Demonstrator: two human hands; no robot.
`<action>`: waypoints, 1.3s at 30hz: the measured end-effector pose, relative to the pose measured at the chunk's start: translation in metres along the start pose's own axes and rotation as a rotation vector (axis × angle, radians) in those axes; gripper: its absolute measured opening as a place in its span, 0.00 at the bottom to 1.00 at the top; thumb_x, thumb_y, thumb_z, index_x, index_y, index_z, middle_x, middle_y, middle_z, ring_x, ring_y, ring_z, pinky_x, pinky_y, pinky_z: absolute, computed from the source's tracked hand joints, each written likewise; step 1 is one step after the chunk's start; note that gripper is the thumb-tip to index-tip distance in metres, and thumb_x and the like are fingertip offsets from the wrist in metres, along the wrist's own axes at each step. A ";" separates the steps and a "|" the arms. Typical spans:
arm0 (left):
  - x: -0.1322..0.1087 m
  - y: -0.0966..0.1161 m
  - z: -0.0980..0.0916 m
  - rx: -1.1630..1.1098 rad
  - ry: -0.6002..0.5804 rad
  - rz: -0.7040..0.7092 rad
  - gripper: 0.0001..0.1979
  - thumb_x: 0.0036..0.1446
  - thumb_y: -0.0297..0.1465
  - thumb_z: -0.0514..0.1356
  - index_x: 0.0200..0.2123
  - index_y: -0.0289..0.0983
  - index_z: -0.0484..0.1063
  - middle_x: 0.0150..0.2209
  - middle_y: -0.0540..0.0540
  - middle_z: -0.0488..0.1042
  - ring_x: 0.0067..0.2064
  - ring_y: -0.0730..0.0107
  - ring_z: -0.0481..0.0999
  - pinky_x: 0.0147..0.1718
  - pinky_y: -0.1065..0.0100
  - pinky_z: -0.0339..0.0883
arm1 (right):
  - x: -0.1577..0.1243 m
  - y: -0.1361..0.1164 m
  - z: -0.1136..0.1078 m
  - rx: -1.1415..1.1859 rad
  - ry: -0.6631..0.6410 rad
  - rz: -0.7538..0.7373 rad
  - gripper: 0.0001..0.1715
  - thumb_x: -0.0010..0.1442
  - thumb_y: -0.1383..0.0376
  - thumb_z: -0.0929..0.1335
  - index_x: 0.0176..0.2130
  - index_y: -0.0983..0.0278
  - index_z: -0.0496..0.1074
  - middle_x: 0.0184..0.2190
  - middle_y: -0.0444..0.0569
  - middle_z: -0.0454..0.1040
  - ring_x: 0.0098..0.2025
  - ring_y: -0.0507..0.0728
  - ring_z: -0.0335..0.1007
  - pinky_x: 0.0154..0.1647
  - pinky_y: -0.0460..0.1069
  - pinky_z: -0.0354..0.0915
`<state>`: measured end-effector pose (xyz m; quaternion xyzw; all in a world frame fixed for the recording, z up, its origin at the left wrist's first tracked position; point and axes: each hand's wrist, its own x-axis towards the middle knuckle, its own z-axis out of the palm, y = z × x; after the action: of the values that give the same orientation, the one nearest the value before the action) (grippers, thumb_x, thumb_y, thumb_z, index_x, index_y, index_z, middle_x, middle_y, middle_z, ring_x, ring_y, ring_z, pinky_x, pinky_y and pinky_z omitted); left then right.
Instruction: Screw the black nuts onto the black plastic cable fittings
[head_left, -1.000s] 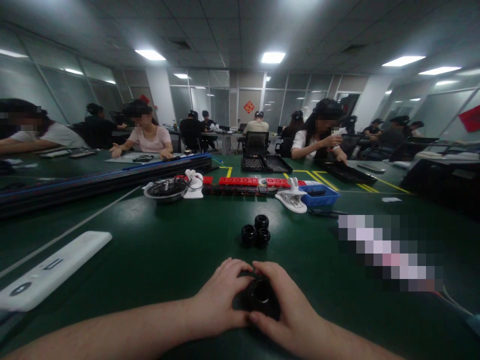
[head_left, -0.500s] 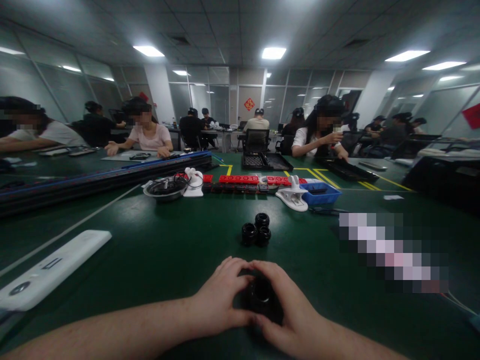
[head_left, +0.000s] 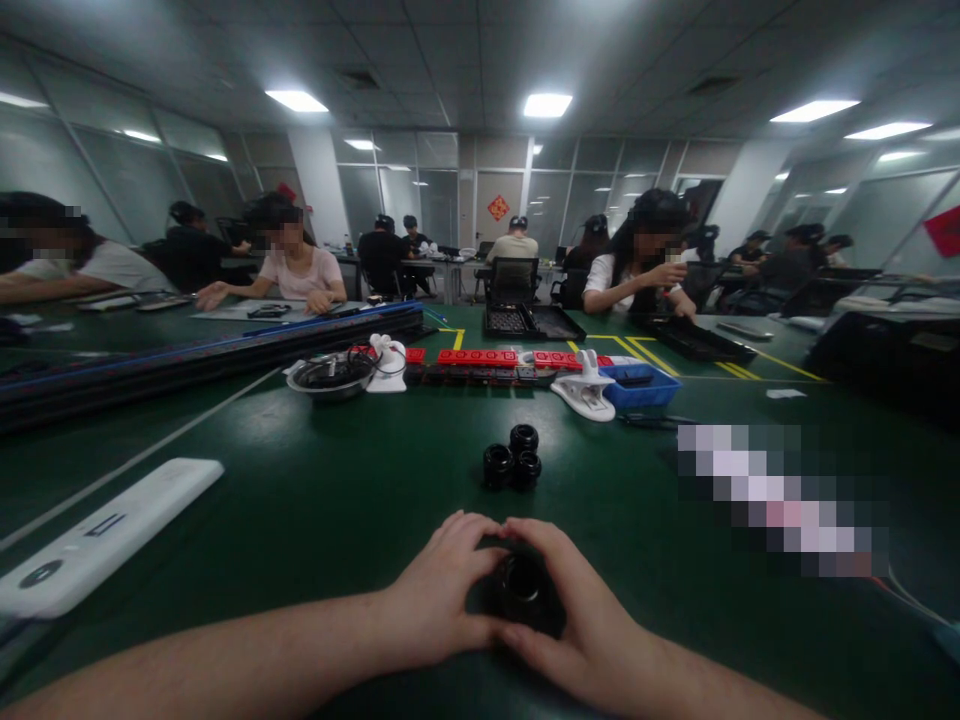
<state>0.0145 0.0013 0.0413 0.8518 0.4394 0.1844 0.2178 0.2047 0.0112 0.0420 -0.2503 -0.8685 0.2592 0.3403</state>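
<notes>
Near the table's front, my left hand point(head_left: 439, 590) and my right hand point(head_left: 585, 610) curve around a glossy black hollow round part point(head_left: 523, 578). Their fingertips meet at the far side, and the thumbs come together at the near side. The part's open top faces up; its right side and base are partly covered by my right hand. Left fingers and thumb reach its edge, with a gap toward the palm. Farther forward, three similar black round parts point(head_left: 513, 458) stand clustered on the green table point(head_left: 330, 510).
Left lies a long white device point(head_left: 112, 535). Across the table are a metal bowl point(head_left: 330, 380) of black items, a red strip point(head_left: 480, 357), a white clip point(head_left: 589, 390) and a blue bin point(head_left: 646, 385). A blurred-out object point(head_left: 780, 500) lies right. Several people sit beyond.
My hands stay cupped around the black part, with only slight finger shifts. A person across at left has moved their hands a little to the left.
</notes>
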 end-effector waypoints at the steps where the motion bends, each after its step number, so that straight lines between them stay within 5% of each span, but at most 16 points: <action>1: 0.000 0.000 0.000 0.000 -0.004 0.003 0.25 0.44 0.40 0.64 0.47 0.42 0.67 0.50 0.44 0.62 0.52 0.55 0.59 0.54 0.51 0.48 | 0.000 0.001 0.000 -0.008 -0.010 0.005 0.39 0.48 0.64 0.69 0.56 0.63 0.50 0.52 0.57 0.60 0.52 0.63 0.59 0.51 0.57 0.60; 10: 0.000 -0.001 0.001 0.012 0.002 0.003 0.24 0.45 0.40 0.63 0.46 0.41 0.67 0.49 0.44 0.62 0.50 0.55 0.60 0.52 0.53 0.53 | 0.000 0.002 0.000 0.025 0.028 0.031 0.30 0.49 0.68 0.67 0.50 0.61 0.56 0.44 0.52 0.66 0.45 0.59 0.65 0.44 0.54 0.65; 18: 0.000 0.001 0.000 0.022 0.012 0.012 0.23 0.45 0.41 0.64 0.45 0.40 0.68 0.50 0.44 0.62 0.52 0.56 0.59 0.54 0.53 0.48 | 0.000 -0.003 -0.002 -0.006 -0.005 -0.034 0.40 0.46 0.71 0.64 0.56 0.62 0.47 0.53 0.56 0.59 0.53 0.62 0.59 0.51 0.58 0.59; 27: 0.000 0.000 0.001 0.020 -0.004 -0.007 0.25 0.44 0.40 0.64 0.47 0.41 0.67 0.50 0.43 0.62 0.51 0.54 0.60 0.54 0.50 0.49 | -0.002 0.004 0.001 0.028 0.027 0.015 0.30 0.50 0.68 0.66 0.52 0.62 0.55 0.44 0.53 0.66 0.45 0.59 0.65 0.44 0.53 0.65; 39: 0.000 -0.002 0.000 0.004 -0.005 0.022 0.24 0.44 0.40 0.64 0.47 0.42 0.67 0.50 0.45 0.63 0.51 0.55 0.60 0.54 0.52 0.49 | 0.001 0.001 0.000 0.003 -0.013 -0.002 0.39 0.49 0.64 0.69 0.56 0.62 0.50 0.51 0.56 0.61 0.51 0.62 0.60 0.50 0.57 0.60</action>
<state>0.0133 0.0026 0.0401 0.8575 0.4298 0.1836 0.2152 0.2041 0.0126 0.0419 -0.2473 -0.8705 0.2619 0.3353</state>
